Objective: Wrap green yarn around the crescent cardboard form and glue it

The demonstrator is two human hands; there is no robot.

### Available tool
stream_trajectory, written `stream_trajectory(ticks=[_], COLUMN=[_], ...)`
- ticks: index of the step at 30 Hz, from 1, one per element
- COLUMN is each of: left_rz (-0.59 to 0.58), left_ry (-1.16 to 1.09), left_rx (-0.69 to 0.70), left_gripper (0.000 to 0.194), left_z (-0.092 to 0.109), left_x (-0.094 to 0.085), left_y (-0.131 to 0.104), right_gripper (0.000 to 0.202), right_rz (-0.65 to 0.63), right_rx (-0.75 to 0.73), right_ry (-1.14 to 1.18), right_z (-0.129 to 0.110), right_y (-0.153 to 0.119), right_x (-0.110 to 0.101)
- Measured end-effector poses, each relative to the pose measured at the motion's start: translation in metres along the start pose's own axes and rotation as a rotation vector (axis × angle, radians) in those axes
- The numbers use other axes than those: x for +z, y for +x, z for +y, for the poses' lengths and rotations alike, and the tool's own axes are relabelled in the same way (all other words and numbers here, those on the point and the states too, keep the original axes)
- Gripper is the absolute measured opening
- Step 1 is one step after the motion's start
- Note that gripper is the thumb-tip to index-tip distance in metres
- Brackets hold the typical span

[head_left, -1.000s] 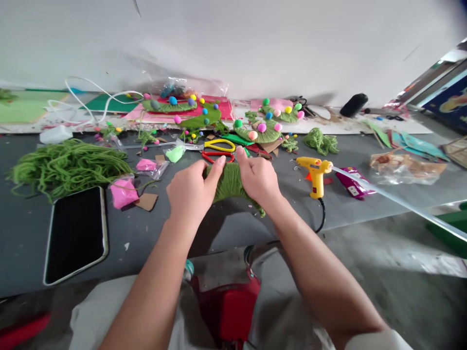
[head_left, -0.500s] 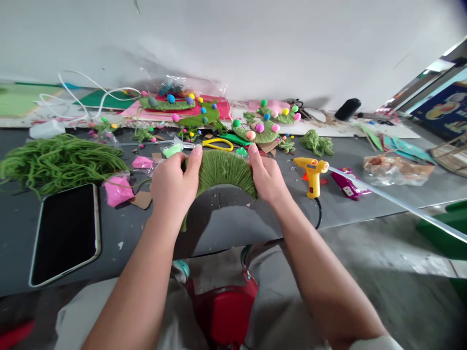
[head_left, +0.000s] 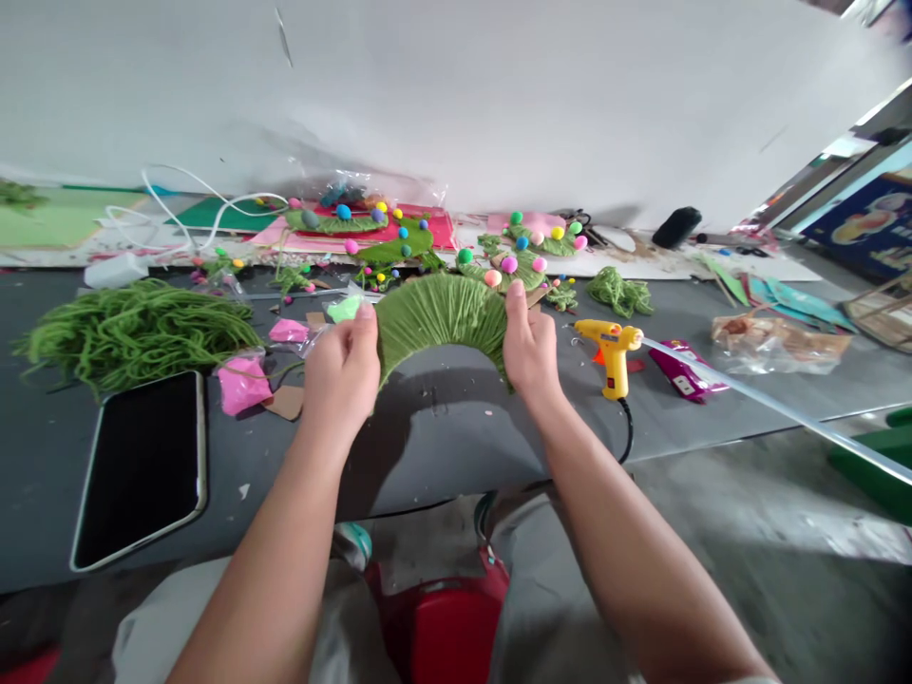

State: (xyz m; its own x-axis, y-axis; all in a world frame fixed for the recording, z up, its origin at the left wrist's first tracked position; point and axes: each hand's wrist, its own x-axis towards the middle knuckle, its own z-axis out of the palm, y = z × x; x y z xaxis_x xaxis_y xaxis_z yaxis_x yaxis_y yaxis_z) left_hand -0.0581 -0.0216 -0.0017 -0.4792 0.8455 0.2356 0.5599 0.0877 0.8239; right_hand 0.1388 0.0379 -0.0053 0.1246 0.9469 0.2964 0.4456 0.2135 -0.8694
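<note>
A curved arch wrapped in green yarn (head_left: 446, 313) is held up above the grey table (head_left: 442, 427), its hollow side toward me. My left hand (head_left: 340, 366) grips its left end, thumb on top. Around the right end my right hand (head_left: 531, 347) is closed, thumb up on the front face. The fingers of both hands are mostly hidden behind the arch. Just beyond it lie green yarn pieces with coloured pompoms (head_left: 509, 264). A yellow glue gun (head_left: 611, 353) with a long clear glue stick rests right of my right hand.
At the left are a heap of green yarn (head_left: 135, 332) and a tablet-like black-screened device (head_left: 142, 465). Pink packets (head_left: 242, 382) lie beside them. On the right are a purple packet (head_left: 684, 369) and a clear plastic bag (head_left: 780, 342). Coloured sheets (head_left: 420, 223) line the wall.
My hands have spread slightly apart, and more of the arch's green face shows between them. The arch's loose-looking lower left end is now hidden by my left hand. The view has shifted slightly.
</note>
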Motion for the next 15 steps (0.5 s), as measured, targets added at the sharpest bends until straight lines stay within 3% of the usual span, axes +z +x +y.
stream_trajectory(ticks=[3, 8, 12, 15], left_rz=[0.028, 0.091, 0.170, 0.111], left_ry=[0.048, 0.165, 0.037, -0.064], left_rx=[0.055, 0.159, 0.212, 0.150], left_gripper=[0.055, 0.053, 0.053, 0.056], left_z=[-0.002, 0.006, 0.011, 0.009], left_x=[0.005, 0.014, 0.015, 0.013], left_y=[0.000, -0.006, -0.011, -0.008], right_gripper=[0.061, 0.063, 0.064, 0.065], right_rz=[-0.116, -0.076, -0.091, -0.088], right_rx=[-0.035, 0.014, 0.070, 0.061], right_ry=[-0.067, -0.117, -0.061, 0.003], right_z=[0.002, 0.002, 0.002, 0.004], right_y=[-0.004, -0.004, 0.002, 0.007], right_x=[-0.003, -0.002, 0.004, 0.008])
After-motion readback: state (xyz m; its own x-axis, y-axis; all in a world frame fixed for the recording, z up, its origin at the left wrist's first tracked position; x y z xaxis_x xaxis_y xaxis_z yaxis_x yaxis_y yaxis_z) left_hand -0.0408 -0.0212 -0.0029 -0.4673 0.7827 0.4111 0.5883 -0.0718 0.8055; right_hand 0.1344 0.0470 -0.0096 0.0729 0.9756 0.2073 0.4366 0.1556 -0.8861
